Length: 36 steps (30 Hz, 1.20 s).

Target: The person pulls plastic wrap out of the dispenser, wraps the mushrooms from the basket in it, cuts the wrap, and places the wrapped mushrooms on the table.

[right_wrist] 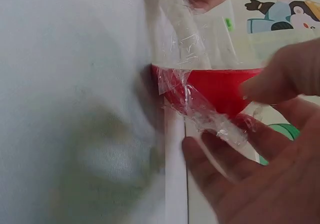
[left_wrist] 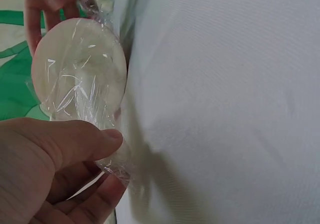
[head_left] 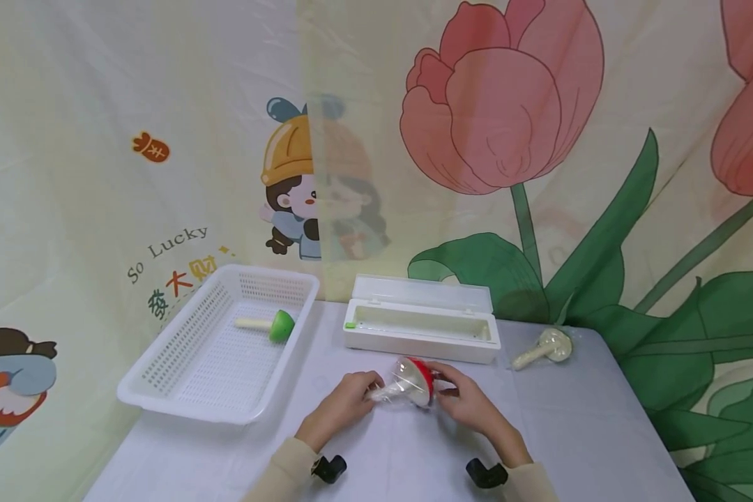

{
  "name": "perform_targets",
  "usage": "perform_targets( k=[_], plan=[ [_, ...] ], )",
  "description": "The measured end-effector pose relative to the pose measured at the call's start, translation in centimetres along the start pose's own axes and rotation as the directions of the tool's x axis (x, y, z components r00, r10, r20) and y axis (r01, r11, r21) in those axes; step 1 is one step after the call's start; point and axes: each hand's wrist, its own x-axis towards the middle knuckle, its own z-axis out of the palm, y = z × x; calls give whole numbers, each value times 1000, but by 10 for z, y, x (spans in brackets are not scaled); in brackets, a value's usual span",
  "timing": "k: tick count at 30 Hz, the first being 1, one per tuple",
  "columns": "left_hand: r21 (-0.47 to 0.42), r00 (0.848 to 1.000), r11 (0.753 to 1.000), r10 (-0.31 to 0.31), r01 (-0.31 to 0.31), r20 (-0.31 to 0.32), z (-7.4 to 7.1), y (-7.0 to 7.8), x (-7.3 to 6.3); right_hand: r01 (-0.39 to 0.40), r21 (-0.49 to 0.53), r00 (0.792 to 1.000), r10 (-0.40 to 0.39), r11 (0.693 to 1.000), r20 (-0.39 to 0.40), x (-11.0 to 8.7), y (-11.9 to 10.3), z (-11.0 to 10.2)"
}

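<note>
A toy mushroom (head_left: pixel 414 382) with a red cap and pale stem, wrapped in clear plastic, is held on its side between both hands, close over the table. My left hand (head_left: pixel 346 402) pinches the wrapped stem end, thumb on top in the left wrist view. On the cap side is my right hand (head_left: pixel 470 403); in the right wrist view its thumb lies against the red cap (right_wrist: pixel 215 87) and its bent fingers (right_wrist: pixel 220 154) are at the loose plastic below. The pale underside of the cap (left_wrist: pixel 80 59) faces the left wrist camera through the wrapping.
At the left, a white perforated basket (head_left: pixel 226 418) contains a green-capped mushroom (head_left: pixel 281 326). Behind the hands stands a long white box (head_left: pixel 420 348) with its clear lid (head_left: pixel 422 293) raised. Another plastic-wrapped pale mushroom (head_left: pixel 551 346) lies at the right. A printed curtain (head_left: pixel 364 42) hangs behind the table.
</note>
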Motion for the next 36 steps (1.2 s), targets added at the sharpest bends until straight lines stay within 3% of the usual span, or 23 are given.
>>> perform_targets(
  k=[3,6,15,19,24,31,33,36],
  plan=[
    [1,1000,1000,-4,4,4,0,0,0,-12,-32,997,14,999,79,1,4,1],
    [-4,1000,1000,-5,5,4,1,0,1,-33,-47,995,37,998,92,2,6,2],
    [26,1000,1000,17,-17,-14,2,-2,0,-42,-90,991,31,995,-129,0,6,3],
    [10,1000,1000,29,-29,-11,0,-2,0,-18,-86,984,2,996,-178,2,7,-4],
    [-26,999,999,43,-43,9,-2,-3,-1,38,-74,989,-48,997,-143,2,9,-9],
    [-25,998,998,60,-61,-11,-2,-5,-2,-14,-21,998,15,1000,63,-2,10,-5],
    [-23,998,997,67,-67,-15,-1,-5,-1,-28,-18,999,29,999,46,-2,11,-2],
    [-22,997,997,79,-79,-8,0,-5,0,-18,-44,998,16,999,-64,-1,13,2]
  ],
)
